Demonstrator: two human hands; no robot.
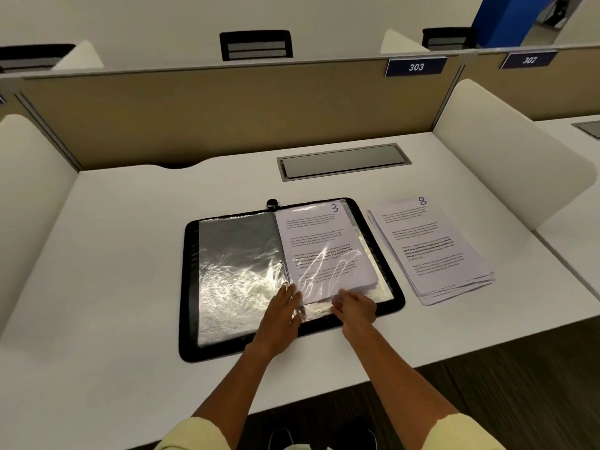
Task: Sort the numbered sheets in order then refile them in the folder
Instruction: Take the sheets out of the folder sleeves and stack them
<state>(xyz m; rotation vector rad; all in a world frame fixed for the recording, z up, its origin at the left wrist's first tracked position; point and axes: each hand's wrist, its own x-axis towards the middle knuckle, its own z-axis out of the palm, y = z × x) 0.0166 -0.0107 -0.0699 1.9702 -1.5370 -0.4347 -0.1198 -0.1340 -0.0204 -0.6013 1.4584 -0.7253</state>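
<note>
Sheet 3 (319,241) lies on the right half of the open black folder (285,347), tilted a bit, its near end partly under a crinkled clear sleeve (328,271). My left hand (281,315) lies flat with straight fingers pressing the sleeve near the spine, at the sheet's near left corner. My right hand (355,308) has its fingers curled, pinching at the near edge of sheet and sleeve (which layer exactly, I can't tell). The folder's left half shows an empty-looking shiny sleeve page (237,274). The folder sits mid-desk (113,254), near the front edge. Just beside it on the right, not touching, a loose stack of sheets (435,254) with an 8 on top, edges fanned at the near end. Behind the folder, a grey cable flap (344,162) set in the desk. Tan divider (227,115) at the back, with a blue tag reading 303 (416,66).
</note>
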